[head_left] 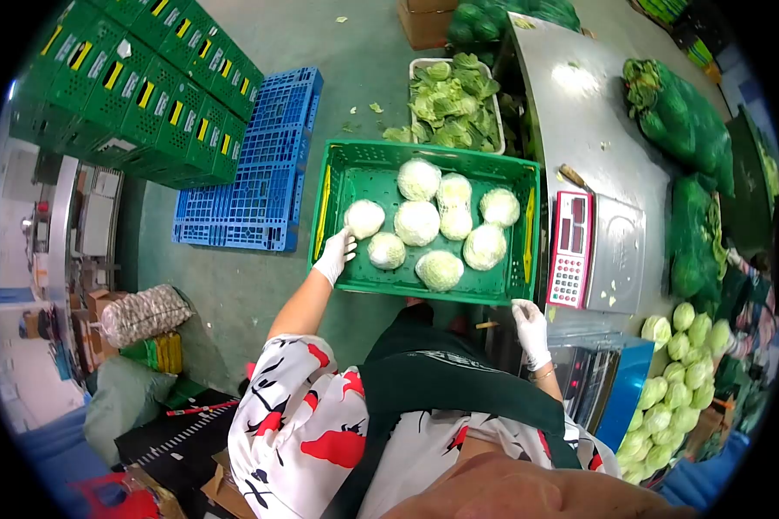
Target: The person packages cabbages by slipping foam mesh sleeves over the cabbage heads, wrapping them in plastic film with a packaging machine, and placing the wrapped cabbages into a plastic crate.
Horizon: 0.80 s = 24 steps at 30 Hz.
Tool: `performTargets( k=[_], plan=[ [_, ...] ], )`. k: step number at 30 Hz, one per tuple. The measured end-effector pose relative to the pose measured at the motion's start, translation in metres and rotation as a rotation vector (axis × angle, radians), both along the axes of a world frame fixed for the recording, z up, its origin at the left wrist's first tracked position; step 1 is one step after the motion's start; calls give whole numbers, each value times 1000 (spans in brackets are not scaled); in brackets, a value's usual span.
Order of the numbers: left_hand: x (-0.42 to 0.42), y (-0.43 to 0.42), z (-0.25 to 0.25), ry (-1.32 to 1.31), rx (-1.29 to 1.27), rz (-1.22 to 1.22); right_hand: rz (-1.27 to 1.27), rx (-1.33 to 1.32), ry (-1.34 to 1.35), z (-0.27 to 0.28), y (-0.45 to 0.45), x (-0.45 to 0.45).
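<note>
A green plastic crate (424, 291) with yellow side handles is in front of me, holding several pale, round cabbages (416, 223) that look covered in white netting or film. My left hand (334, 256), in a white glove, reaches over the crate's near left corner. Its fingers are a little apart, against or just beside the leftmost cabbage (364, 218); whether they bear on it I cannot tell. By the near right corner is my gloved right hand (531, 330), fingers loosely bent, with no object seen in it.
On the right, a metal table (580, 104) bears a red-and-white scale (571, 246) and green net sacks (679, 112). Bare cabbages (679, 372) are piled at lower right. Beyond the crate stands a leaf-filled basket (454, 99). Stacked green crates (138, 95) and a blue pallet (268, 156) occupy the left.
</note>
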<state>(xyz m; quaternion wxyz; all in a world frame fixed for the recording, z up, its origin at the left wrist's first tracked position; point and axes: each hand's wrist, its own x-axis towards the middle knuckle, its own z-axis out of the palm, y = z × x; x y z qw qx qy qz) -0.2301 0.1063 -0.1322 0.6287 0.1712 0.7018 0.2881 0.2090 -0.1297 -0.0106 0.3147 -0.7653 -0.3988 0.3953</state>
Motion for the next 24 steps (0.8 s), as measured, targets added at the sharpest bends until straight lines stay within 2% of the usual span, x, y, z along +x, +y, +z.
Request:
performTargets(
  k=[1, 2, 3, 5, 6, 7, 9, 10, 11, 12, 13, 14, 15, 16, 17, 19, 22, 23, 24],
  plan=[
    [-5, -1, 2, 21, 76, -34, 4, -14, -33, 0, 14, 4],
    [-11, -4, 4, 94, 319, -77, -14, 2, -83, -2, 28, 7],
    [-11, -5, 4, 379, 669, -71, -25, -34, -196, -3, 40, 13],
    [-20, 1, 47, 1090, 872, -244, -43, 38, -361, -50, 66, 37],
    [-22, 5, 65, 1055, 765, -216, -45, 17, -386, -66, 82, 45],
    [-30, 13, 57, 987, 703, -207, -9, 7, -465, -62, 100, 45],
    [-55, 34, 8, 855, 592, -185, -7, 0, -536, -89, 131, 56],
    [-67, 45, -27, 476, 519, -94, -61, 30, -544, -101, 143, 59],
    [-71, 50, -34, 494, 507, -192, -38, 14, -384, -85, 155, 58],
    [-61, 50, -10, 527, 457, -194, -42, 97, -525, -112, 160, 69],
    [-54, 53, 9, 444, 320, -147, -35, 46, -388, -91, 166, 66],
    [-51, 56, 18, 444, 285, -192, -24, 64, -449, -116, 167, 80],
    [-57, 61, -6, 567, 308, -269, -195, -99, -89, -123, 175, 84],
    [-57, 64, -18, 598, 287, -272, -260, -90, 161, -137, 176, 92],
    [-47, 62, -1, 654, 240, -241, -324, -123, 240, -142, 179, 95],
    [-55, 69, -21, 546, 179, -233, -300, -256, 401, -146, 186, 108],
    [-67, 77, -25, 379, 115, -158, -336, -295, 385, -133, 194, 107],
    [-68, 73, -6, 430, 140, -291, -334, -293, 391, -132, 197, 107],
    [-70, 74, 5, 409, 126, -229, -326, -281, 400, -134, 211, 102]
  ],
)
